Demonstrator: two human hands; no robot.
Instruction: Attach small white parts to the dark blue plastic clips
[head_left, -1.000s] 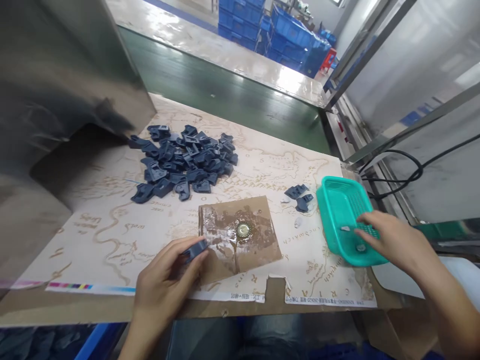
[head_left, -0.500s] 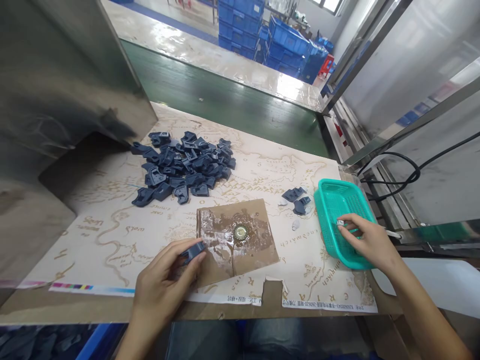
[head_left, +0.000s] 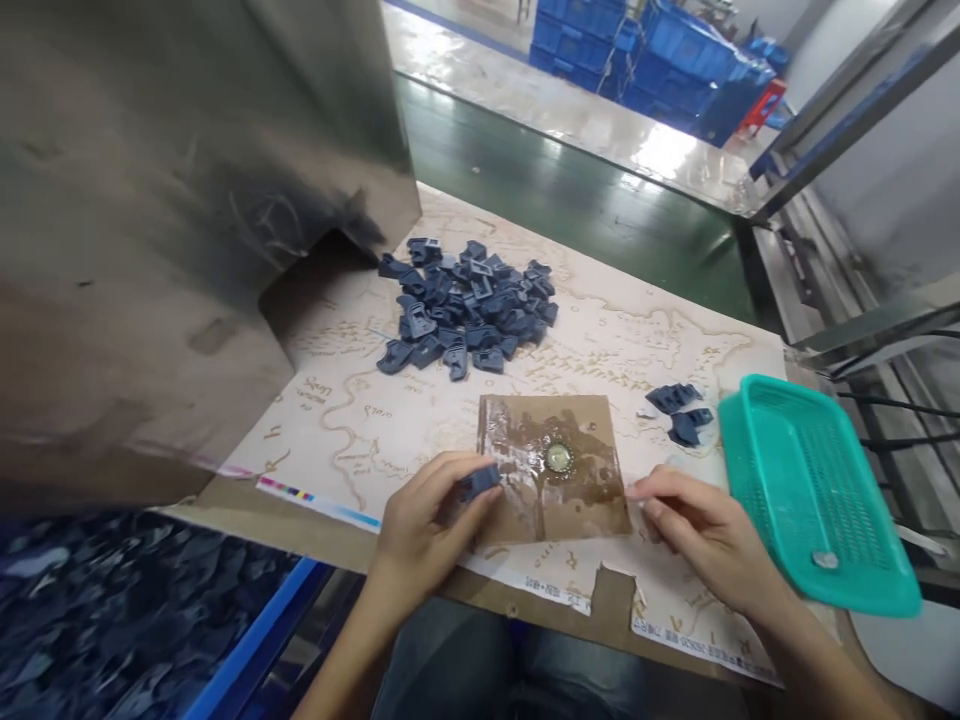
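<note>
The left hand (head_left: pixel 424 520) was closed around a dark blue plastic part (head_left: pixel 480 483), which was gripped between thumb and fingers over the left side of a wet brown cardboard sheet (head_left: pixel 577 510). The right hand (head_left: pixel 701 530) was held partly open with the fingers slightly curled, and nothing was visibly grasped; its fingertips (head_left: pixel 637 490) were placed just beside the sheet's right edge. A round metal disc (head_left: pixel 557 458) was seated at the middle of the sheet. A loose pile of similar dark blue parts (head_left: pixel 465 305) was heaped beyond the hands on a printed map sheet (head_left: pixel 360 440). A smaller group of parts (head_left: pixel 679 412) was placed beside a teal plastic basket (head_left: pixel 814 490), in which one small pale piece (head_left: pixel 825 560) was lying. A blue bin of dark parts (head_left: pixel 135 610) was positioned low at the left, below the printed map sheet.
</note>
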